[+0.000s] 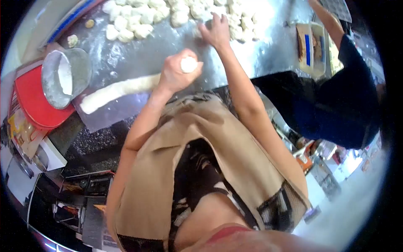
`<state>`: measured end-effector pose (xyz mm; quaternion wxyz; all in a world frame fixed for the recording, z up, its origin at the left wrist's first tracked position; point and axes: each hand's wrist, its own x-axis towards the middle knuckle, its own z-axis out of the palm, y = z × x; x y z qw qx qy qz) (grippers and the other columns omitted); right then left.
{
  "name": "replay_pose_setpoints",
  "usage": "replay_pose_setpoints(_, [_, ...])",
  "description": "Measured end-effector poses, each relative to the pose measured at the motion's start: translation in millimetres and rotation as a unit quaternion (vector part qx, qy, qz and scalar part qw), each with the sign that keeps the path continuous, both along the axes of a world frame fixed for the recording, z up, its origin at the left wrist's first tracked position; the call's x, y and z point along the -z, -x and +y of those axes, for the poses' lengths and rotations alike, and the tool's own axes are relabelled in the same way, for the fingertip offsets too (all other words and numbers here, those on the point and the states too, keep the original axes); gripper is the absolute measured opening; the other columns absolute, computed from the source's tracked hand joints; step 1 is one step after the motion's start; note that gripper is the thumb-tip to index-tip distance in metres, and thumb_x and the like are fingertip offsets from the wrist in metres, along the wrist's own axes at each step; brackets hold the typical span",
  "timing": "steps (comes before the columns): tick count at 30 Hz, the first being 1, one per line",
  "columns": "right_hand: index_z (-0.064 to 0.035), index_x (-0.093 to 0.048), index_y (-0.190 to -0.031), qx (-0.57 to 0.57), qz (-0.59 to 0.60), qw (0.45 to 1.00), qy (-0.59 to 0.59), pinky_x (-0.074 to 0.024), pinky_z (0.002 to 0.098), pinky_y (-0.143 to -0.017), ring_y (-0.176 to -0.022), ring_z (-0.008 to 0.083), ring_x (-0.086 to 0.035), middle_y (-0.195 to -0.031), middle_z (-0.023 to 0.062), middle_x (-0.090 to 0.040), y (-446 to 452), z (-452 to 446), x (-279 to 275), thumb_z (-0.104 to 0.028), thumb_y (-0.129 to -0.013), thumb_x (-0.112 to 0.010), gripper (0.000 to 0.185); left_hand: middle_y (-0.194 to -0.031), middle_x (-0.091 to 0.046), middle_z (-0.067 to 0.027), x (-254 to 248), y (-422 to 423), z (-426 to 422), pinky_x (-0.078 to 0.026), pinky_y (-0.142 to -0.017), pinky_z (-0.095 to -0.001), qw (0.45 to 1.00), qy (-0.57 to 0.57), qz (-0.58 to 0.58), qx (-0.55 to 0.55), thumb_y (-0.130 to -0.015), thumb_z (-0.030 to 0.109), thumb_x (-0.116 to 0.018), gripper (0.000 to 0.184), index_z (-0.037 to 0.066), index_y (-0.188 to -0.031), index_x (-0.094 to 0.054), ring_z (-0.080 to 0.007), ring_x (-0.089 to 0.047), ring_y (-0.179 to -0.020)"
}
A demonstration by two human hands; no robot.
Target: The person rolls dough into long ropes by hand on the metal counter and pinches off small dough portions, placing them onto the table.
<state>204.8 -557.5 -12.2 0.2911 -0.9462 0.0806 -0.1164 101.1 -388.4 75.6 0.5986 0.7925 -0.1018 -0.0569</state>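
A long white dough rope (121,89) lies along the near side of the metal table, its right end inside my left hand (178,71). My left fingers are wrapped round it, and a rounded white end pokes out at the top of the fist. Farther out, my right hand (218,31) reaches over the table with its thumb and fingers apart, at the edge of many small dough pieces (138,19). Whether it touches one of the pieces I cannot tell.
A metal bowl (82,71) with white flour inside stands at the left by a red lid-like object (35,98). Another person in dark clothing (336,101) is at the right, near a plastic container (311,50). The metal table (126,54) is dusted with flour.
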Motion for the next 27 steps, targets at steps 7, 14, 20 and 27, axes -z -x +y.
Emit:
replay_pose_setpoints(7, [-0.0072,-0.06,-0.116,-0.266,0.237,0.908,-0.22,-0.0476,0.043,-0.091,-0.104,0.0341,-0.059,-0.119,0.0183,-0.06,98,42,-71,-0.018,-0.068,-0.075,0.052,-0.134,-0.048,-0.0167,29,-7,15,-0.04,-0.1,-0.041,0.991,0.066,-0.12,-0.003,-0.076,0.021,-0.075,0.023,0.006,-0.09,-0.063,-0.0333,-0.044,-0.126])
replay_pose_setpoints(14, [-0.0052,-0.067,-0.103,-0.179,0.274,0.884,-0.335,-0.0524,0.0295,-0.075,-0.081,0.014,-0.064,-0.089,0.0055,-0.068,95,34,-117,-0.021,-0.075,-0.074,0.032,-0.092,-0.068,-0.0145,23,3,39,-0.053,-0.072,-0.0429,0.991,-0.123,0.019,0.055,-0.069,0.033,-0.078,0.039,0.009,-0.096,-0.062,-0.0355,-0.066,-0.086])
replay_pose_setpoints(20, [-0.0069,-0.066,-0.088,-0.218,-0.022,0.975,-0.043,-0.0526,0.0343,-0.064,-0.074,0.0278,-0.064,-0.08,0.011,-0.063,101,54,-110,-0.02,-0.077,-0.072,0.018,-0.084,-0.068,-0.015,40,1,23,-0.053,-0.067,-0.0449,0.99,-0.128,0.0,0.05,-0.071,0.025,-0.072,0.025,0.011,-0.091,-0.065,-0.037,-0.065,-0.078])
replay_pose_setpoints(27, [-0.004,-0.057,-0.076,-0.043,-0.05,0.998,0.0,-0.0492,0.0462,-0.064,-0.074,0.0377,-0.058,-0.08,0.0183,-0.057,42,26,-19,-0.02,-0.076,-0.062,0.017,-0.079,-0.066,-0.0138,19,3,-15,-0.051,-0.063,-0.0385,0.992,-0.078,-0.1,-0.014,-0.072,0.015,-0.072,0.017,0.008,-0.084,-0.062,-0.0319,-0.064,-0.071])
